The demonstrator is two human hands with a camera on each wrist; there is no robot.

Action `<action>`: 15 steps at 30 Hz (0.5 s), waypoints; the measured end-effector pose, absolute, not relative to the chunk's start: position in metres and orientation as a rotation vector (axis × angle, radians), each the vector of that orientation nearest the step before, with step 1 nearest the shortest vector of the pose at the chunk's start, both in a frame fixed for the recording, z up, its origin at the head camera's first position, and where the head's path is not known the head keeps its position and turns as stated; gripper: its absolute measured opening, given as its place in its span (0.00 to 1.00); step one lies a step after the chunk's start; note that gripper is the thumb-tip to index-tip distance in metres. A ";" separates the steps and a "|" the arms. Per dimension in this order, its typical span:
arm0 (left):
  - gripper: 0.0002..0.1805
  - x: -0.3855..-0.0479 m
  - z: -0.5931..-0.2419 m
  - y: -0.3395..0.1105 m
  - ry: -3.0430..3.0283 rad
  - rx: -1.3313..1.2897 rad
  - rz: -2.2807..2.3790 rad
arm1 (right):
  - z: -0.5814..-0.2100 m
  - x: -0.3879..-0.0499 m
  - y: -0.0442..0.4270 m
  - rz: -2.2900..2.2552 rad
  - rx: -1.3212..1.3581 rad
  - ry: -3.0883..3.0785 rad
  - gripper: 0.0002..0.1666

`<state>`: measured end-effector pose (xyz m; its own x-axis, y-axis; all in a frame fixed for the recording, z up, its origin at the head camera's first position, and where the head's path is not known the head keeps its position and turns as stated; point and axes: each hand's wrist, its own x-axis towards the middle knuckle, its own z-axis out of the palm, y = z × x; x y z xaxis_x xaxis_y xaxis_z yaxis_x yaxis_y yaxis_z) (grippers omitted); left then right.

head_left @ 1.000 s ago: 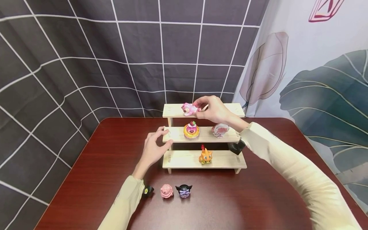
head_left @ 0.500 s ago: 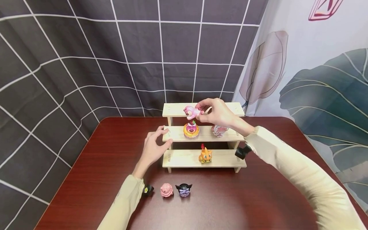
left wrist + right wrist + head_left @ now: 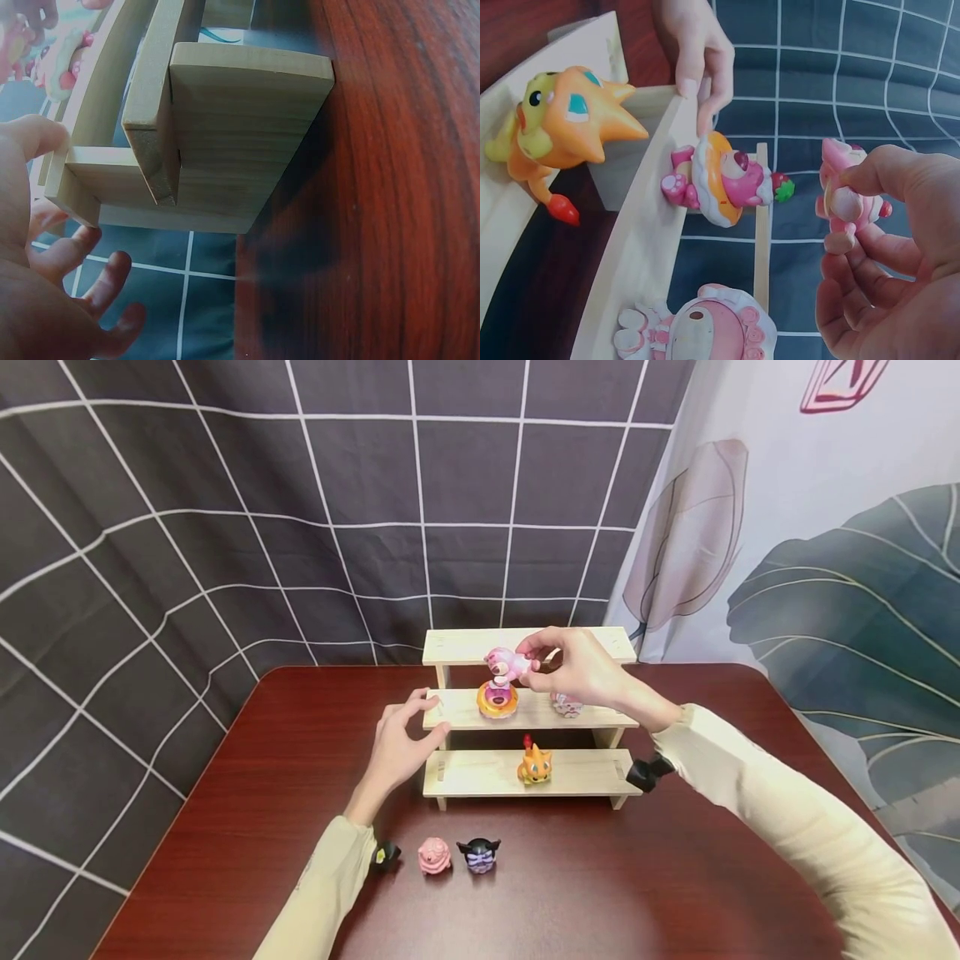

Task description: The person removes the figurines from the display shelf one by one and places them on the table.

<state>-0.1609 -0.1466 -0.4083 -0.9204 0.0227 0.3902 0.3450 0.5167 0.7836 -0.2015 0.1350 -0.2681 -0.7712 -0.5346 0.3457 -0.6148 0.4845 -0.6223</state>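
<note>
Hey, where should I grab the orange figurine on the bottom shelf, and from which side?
I'd pinch the orange figurine by the sides of its broad head, coming from the front. It sits upright, facing out, with its slim red-tipped tail behind and the middle shelf higher at its back.

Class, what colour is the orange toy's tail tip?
The tail tip is red, clearest in the right wrist view.

Right fingers partly hide the held figurine (right wrist view).
</note>
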 end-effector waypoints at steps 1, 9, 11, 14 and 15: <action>0.24 -0.161 -0.408 -0.146 -2.431 -0.306 -1.365 | -0.269 -0.201 0.136 1.168 1.025 -2.607 0.15; 0.24 -0.162 -0.409 -0.147 -2.428 -0.308 -1.362 | -0.272 -0.194 0.143 1.195 1.055 -2.586 0.14; 0.24 -0.162 -0.408 -0.147 -2.427 -0.310 -1.362 | -0.273 -0.191 0.144 1.207 1.048 -2.593 0.15; 0.24 -0.162 -0.408 -0.147 -2.427 -0.311 -1.363 | -0.274 -0.186 0.146 1.229 1.044 -2.590 0.15; 0.24 -0.161 -0.408 -0.147 -2.427 -0.310 -1.364 | -0.274 -0.185 0.147 1.231 1.043 -2.585 0.16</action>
<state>-0.1613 -0.1468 -0.4081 -0.9189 0.0238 0.3937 0.3487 0.5156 0.7827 -0.1846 0.1471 -0.2741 -0.7618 -0.5412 0.3560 -0.6175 0.4406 -0.6516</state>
